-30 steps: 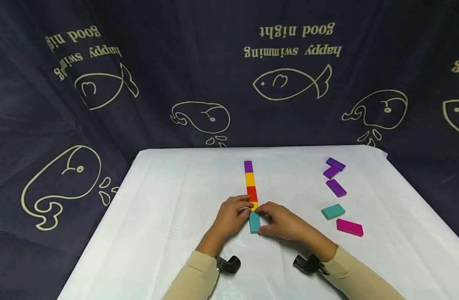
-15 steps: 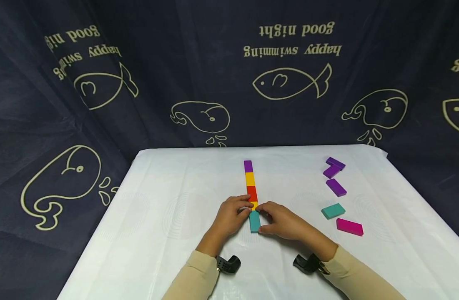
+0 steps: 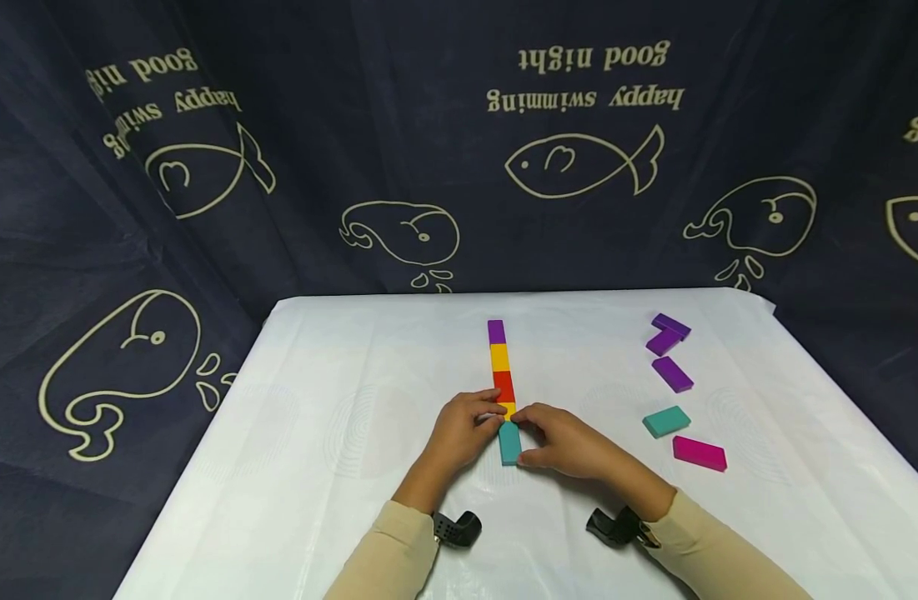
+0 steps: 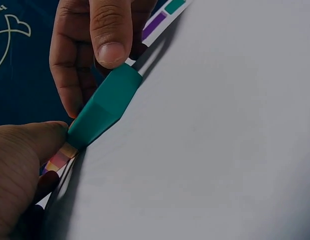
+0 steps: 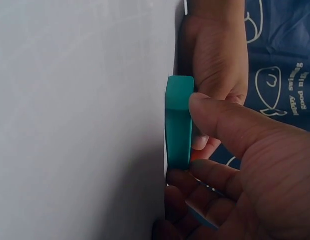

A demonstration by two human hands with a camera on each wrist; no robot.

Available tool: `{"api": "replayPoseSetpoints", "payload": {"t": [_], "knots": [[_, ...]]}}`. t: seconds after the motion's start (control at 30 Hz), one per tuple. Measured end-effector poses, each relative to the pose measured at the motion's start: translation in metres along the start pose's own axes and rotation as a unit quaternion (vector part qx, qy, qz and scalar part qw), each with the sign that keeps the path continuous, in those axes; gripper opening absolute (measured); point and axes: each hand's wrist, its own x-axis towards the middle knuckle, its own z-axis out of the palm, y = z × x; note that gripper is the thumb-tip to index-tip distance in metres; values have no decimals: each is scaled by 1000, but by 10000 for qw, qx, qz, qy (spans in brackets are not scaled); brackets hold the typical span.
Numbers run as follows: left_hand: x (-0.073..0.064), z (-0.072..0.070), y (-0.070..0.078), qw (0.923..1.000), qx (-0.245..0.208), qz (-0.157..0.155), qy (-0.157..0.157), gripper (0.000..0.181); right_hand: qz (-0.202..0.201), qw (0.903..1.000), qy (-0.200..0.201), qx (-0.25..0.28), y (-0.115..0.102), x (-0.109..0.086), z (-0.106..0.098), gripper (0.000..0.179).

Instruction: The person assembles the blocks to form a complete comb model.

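Note:
In the head view, a row of flat rectangular blocks runs away from me: a teal block (image 3: 509, 444) nearest, then a yellow block (image 3: 509, 409), a red block (image 3: 504, 386), another yellow block (image 3: 499, 357) and a purple block (image 3: 497, 332) farthest. My right hand (image 3: 567, 440) holds the teal block from its right side, thumb by the near end and fingertips by the far end. From the left, my left hand (image 3: 464, 427) rests its bent fingers over the nearer yellow and red blocks, thumb at the teal block's far corner. Both wrist views show the teal block (image 4: 104, 107) flat on the table.
On the right of the white-covered table (image 3: 293, 367) lie loose blocks: a purple pair (image 3: 664, 342) that overlaps, a single purple block (image 3: 672, 375), a second teal block (image 3: 666, 422) and a magenta block (image 3: 699, 453). A dark printed cloth (image 3: 428, 150) hangs behind the table.

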Motion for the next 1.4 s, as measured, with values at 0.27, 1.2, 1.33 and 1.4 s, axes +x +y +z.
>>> {"api": "replayPoseSetpoints", "payload": {"t": [0.27, 1.2, 1.33, 1.4], "knots": [[-1, -1, 1, 10000, -51, -53, -43, 17, -1, 10000, -23, 60, -1, 0, 0, 52], [-28, -14, 26, 9850, 1552, 398, -640, 34, -123, 9999, -34, 77, 3, -1, -1, 50], [-29, -11, 21, 9858, 1434, 687, -533, 33, -224, 9997, -6, 106, 4, -1, 0, 49], [-29, -10, 17, 9866, 1336, 802, -482, 32, -238, 9997, 3, 98, 5, -1, 1, 49]]}}
